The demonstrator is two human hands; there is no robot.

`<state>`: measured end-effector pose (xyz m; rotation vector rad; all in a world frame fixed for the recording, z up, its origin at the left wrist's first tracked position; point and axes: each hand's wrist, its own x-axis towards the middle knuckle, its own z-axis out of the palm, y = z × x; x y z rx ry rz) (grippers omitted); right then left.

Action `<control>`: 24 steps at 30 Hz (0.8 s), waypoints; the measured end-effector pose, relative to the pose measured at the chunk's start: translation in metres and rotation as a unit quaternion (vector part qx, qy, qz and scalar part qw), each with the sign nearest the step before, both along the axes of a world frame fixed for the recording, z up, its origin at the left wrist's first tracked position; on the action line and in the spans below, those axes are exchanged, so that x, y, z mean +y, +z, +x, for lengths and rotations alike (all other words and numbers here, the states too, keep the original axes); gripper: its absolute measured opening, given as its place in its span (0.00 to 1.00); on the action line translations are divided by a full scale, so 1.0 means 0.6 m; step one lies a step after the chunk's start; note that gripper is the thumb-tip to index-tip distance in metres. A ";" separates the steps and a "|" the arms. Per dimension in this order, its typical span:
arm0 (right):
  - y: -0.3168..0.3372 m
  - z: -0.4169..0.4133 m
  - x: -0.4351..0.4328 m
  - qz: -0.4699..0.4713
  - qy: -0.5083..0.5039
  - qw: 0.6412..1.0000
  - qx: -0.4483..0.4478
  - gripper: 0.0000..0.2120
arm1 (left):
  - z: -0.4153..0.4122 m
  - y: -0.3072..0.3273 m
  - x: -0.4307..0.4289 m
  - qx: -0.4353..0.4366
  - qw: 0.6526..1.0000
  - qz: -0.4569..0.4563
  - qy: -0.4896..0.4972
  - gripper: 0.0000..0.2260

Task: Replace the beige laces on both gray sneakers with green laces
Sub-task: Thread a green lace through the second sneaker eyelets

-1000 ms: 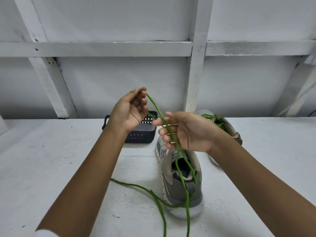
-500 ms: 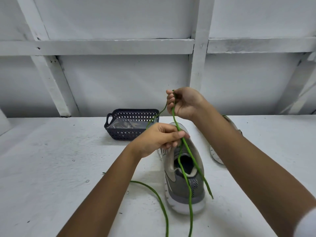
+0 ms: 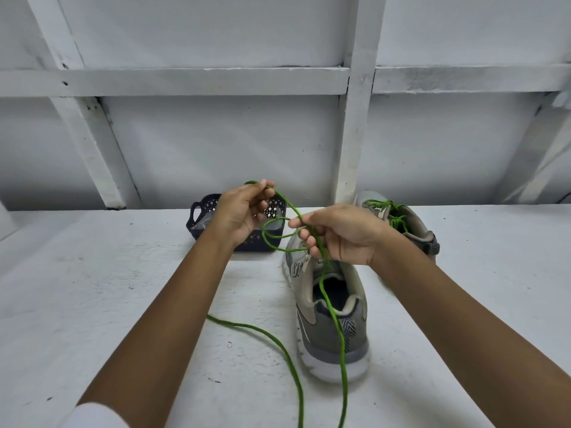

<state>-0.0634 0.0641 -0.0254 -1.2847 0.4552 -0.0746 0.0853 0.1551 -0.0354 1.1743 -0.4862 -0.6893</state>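
Observation:
A gray sneaker (image 3: 332, 329) stands on the white table with its heel toward me. A green lace (image 3: 335, 322) runs up from it into both hands. My left hand (image 3: 241, 211) pinches the lace's upper end above the basket. My right hand (image 3: 336, 233) grips the lace over the sneaker's tongue, and a small loop hangs between the two hands. Two long lace tails trail down toward me off the frame's bottom edge. A second gray sneaker (image 3: 411, 227), laced in green, stands behind my right hand, partly hidden by it.
A dark blue perforated basket (image 3: 200, 223) sits at the back of the table behind my left hand, its contents unclear. The white table (image 3: 92, 288) meets a white framed wall (image 3: 216, 143) at the back.
My left hand rose from the sneaker up to the lace's top end, and my right hand dropped from there down over the tongue. A loop now hangs between the hands.

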 end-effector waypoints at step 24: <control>-0.015 0.032 -0.029 -0.462 -0.130 0.874 0.072 0.18 | -0.065 -0.064 0.014 -0.089 0.990 0.062 -0.092 0.05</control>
